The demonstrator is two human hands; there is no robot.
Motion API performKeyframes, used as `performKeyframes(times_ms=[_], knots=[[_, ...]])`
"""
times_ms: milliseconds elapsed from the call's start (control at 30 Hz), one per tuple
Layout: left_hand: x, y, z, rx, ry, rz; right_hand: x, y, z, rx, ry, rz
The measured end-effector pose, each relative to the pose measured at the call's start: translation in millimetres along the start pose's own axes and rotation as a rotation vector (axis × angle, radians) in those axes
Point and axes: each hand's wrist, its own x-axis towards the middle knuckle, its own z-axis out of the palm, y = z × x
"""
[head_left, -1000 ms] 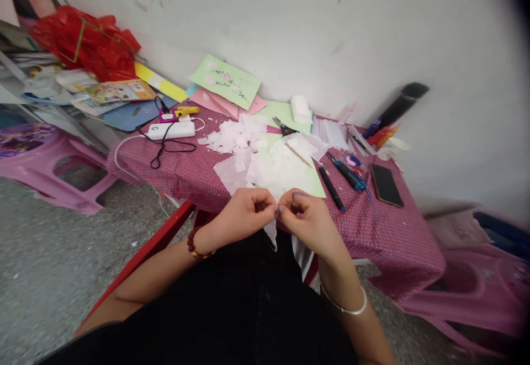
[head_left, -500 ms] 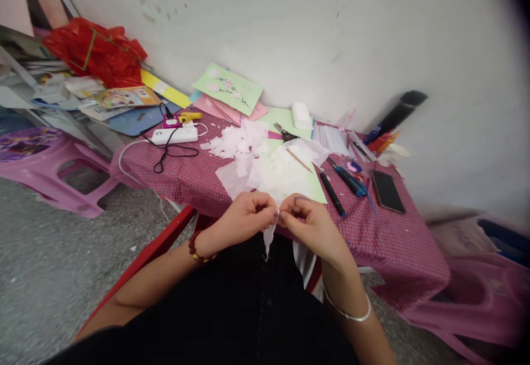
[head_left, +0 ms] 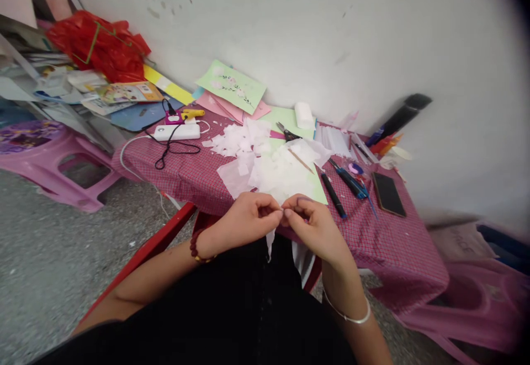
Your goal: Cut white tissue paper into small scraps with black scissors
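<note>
My left hand (head_left: 254, 216) and my right hand (head_left: 310, 221) meet fingertip to fingertip at the table's front edge. Both are closed in a pinch on a thin strip of white tissue paper (head_left: 270, 243), whose tail hangs down in front of my black clothing. The pinched end is mostly hidden by my fingers. Just beyond my hands lies a loose heap of torn white tissue paper (head_left: 273, 174), partly over a light green sheet (head_left: 319, 191). A thin brown stick (head_left: 301, 160) rests on the heap.
On the checked tablecloth (head_left: 351, 249) lie a black marker (head_left: 333, 195), a blue-handled cutter (head_left: 350, 181), a phone (head_left: 388, 194), black scissors (head_left: 286, 131) and a white power strip (head_left: 177, 132) with cables. A painted green card (head_left: 232, 86) leans at the back. Pink stools (head_left: 78, 188) flank the table.
My fingertips have shifted slightly right and closer together around the tissue strip, and less of its tail shows below. The whole view has moved a little.
</note>
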Motion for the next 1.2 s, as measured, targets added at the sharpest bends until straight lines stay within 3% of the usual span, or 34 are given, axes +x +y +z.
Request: performKeyframes(times_ms=[333, 433, 567, 733, 967, 1200], knots=[[0.1, -7.0, 0.2, 0.146, 0.045, 0.089, -0.7, -1.5, 1.5, -0.155, 0.053, -0.038], [2.2, -9.3, 2.5, -0.001, 0.051, 0.001, 0.0, -1.5, 2.0, -0.19, 0.084, -0.067], [7.1, -18.3, 9.2, -0.365, 0.037, -0.148, -1.8, -2.8, 4.1, -0.363, 0.159, -0.138], [12.2, -27.5, 15.4, -0.556, 0.09, -0.173, -4.4, -6.3, 10.6, -0.591, 0.21, -0.188], [12.2, -27.7, 15.3, -0.499, 0.129, -0.147, -2.1, -3.0, 12.1, -0.536, 0.208, -0.185], [9.3, -23.3, 14.6, -0.292, 0.175, -0.08, -0.6, -3.1, 10.5, -0.408, 0.19, -0.149]])
